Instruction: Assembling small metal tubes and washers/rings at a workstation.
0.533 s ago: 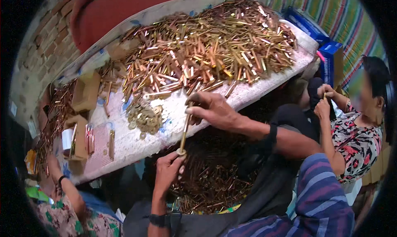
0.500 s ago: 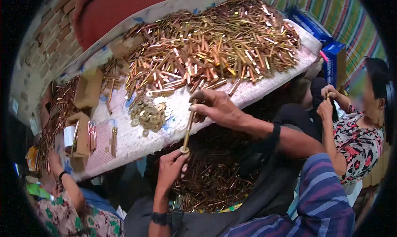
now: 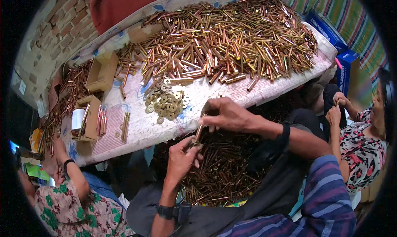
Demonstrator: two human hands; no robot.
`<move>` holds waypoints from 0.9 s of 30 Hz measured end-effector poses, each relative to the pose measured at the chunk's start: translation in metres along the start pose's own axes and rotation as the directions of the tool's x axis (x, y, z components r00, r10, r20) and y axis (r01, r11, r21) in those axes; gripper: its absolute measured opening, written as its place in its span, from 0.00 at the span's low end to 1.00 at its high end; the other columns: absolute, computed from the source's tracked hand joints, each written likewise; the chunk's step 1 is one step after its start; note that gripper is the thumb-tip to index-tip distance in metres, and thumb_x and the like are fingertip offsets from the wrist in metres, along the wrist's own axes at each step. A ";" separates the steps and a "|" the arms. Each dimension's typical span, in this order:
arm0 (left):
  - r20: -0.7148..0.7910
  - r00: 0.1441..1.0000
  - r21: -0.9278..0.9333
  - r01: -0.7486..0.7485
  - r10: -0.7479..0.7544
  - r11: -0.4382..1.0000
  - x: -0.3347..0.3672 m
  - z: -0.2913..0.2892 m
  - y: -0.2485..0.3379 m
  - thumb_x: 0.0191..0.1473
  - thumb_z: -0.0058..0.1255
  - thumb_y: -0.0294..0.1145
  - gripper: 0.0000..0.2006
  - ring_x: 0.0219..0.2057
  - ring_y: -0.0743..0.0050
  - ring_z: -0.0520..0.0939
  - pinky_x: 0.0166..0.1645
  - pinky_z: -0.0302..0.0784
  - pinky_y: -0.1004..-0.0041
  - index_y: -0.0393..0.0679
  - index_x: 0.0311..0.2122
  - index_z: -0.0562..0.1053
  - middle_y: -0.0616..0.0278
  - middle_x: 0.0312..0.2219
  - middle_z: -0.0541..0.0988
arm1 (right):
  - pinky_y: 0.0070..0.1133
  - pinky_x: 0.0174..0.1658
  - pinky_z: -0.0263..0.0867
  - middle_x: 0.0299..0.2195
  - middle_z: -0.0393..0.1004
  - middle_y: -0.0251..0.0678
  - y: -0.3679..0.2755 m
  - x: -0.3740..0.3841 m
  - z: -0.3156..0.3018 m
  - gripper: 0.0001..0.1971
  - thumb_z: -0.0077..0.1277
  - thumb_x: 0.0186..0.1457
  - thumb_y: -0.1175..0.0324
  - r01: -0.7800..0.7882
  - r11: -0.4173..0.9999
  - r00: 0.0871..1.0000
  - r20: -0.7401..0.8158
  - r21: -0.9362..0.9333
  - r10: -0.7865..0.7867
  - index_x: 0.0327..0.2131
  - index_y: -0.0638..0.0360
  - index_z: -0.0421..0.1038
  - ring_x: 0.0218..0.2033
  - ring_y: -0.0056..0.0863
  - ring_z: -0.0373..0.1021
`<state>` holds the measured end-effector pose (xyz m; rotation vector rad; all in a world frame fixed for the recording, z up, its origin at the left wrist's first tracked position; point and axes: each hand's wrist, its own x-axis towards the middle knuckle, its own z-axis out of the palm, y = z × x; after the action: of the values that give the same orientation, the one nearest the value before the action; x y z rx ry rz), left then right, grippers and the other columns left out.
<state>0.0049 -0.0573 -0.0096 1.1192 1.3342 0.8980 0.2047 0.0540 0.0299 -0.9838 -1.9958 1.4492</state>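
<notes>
Over the near edge of the table, my right hand [image 3: 229,115] pinches the upper end of a slim copper-coloured metal tube [image 3: 200,132], which stands tilted. The fingers of my left hand [image 3: 182,157] close on a small round washer [image 3: 197,143] at the tube's lower end. Whether a bolt runs inside the tube, I cannot tell. On the table, left of my right hand, lies a heap of flat brass-coloured washers [image 3: 167,101]. A large pile of copper and brass-coloured metal tubes [image 3: 231,42] spreads behind it.
Below my hands is a mass of bolt-like metal pieces [image 3: 223,171]. Two open cardboard boxes [image 3: 102,73] stand at the table's left. One person sits at the right [image 3: 359,154], another at the left [image 3: 78,208]. Blue boxes [image 3: 347,69] stand behind the table's right end.
My hands have come closer together, and less of the tube shows between them. The washer at its lower end is now more covered by my left fingers. The whole view has shifted slightly.
</notes>
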 end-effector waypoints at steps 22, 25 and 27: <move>0.072 0.997 -0.115 0.029 -0.021 0.993 0.012 -0.006 -0.013 0.61 0.51 0.29 0.11 0.15 0.74 0.78 0.20 0.74 0.76 0.29 0.40 0.75 0.57 0.21 0.78 | 0.40 0.32 0.66 0.24 0.72 0.52 0.055 0.008 -0.067 0.20 0.61 0.50 0.58 0.043 0.636 0.960 -0.144 -0.771 -0.239 0.32 0.66 0.66 0.28 0.53 0.72; 0.070 0.997 -0.126 0.024 -0.015 0.992 0.014 -0.002 -0.018 0.61 0.51 0.29 0.11 0.15 0.74 0.78 0.20 0.75 0.76 0.29 0.40 0.74 0.56 0.21 0.78 | 0.40 0.31 0.64 0.22 0.69 0.53 0.061 0.010 -0.067 0.19 0.61 0.50 0.61 0.087 0.709 0.959 -0.132 -0.700 -0.249 0.30 0.66 0.63 0.27 0.54 0.70; 0.077 0.997 -0.122 0.022 -0.013 0.992 0.014 -0.002 -0.019 0.62 0.51 0.29 0.10 0.16 0.74 0.78 0.20 0.75 0.76 0.29 0.39 0.74 0.56 0.21 0.78 | 0.40 0.30 0.63 0.21 0.68 0.53 0.054 0.008 -0.067 0.18 0.59 0.50 0.63 0.098 0.707 0.959 -0.122 -0.701 -0.254 0.29 0.67 0.62 0.25 0.53 0.69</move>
<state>0.0018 -0.0482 -0.0313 1.0355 1.2085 0.9034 0.2635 0.1098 -0.0001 -1.1234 -2.4264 0.4287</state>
